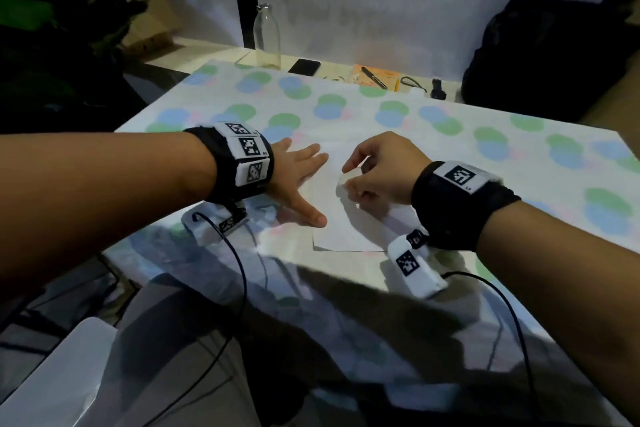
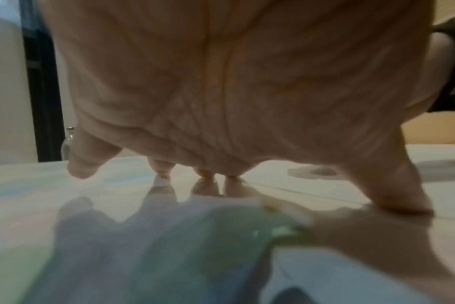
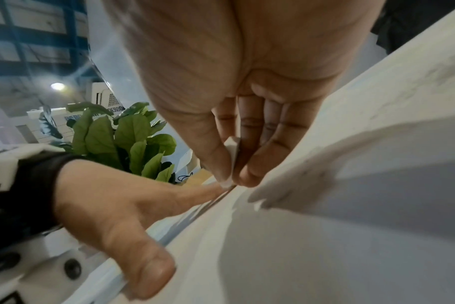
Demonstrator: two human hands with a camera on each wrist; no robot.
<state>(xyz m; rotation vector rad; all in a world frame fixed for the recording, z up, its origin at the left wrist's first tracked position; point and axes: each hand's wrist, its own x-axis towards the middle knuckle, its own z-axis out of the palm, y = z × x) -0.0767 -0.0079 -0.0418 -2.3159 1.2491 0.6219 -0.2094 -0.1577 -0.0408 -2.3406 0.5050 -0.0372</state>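
A white sheet of paper (image 1: 334, 222) lies on the table's dotted cloth (image 1: 450, 121). My left hand (image 1: 299, 177) lies flat on the sheet's left side, fingers spread and thumb pointing toward me. In the left wrist view the left hand (image 2: 221, 92) presses its fingertips and thumb down onto the paper (image 2: 338, 191). My right hand (image 1: 374, 173) pinches a raised edge of the sheet between thumb and fingers. The right wrist view shows that pinch of the right hand (image 3: 233, 164), the lifted paper (image 3: 377, 174) curving up from the table, and the left hand (image 3: 112, 205) beside it.
Along the table's far edge stand a clear glass bottle (image 1: 266, 36), a dark phone (image 1: 304, 66), a pen (image 1: 373, 77) and small odds and ends. A black bag (image 1: 547, 55) sits at the far right. Cables hang off the near edge. A green plant (image 3: 133, 139) is at the left.
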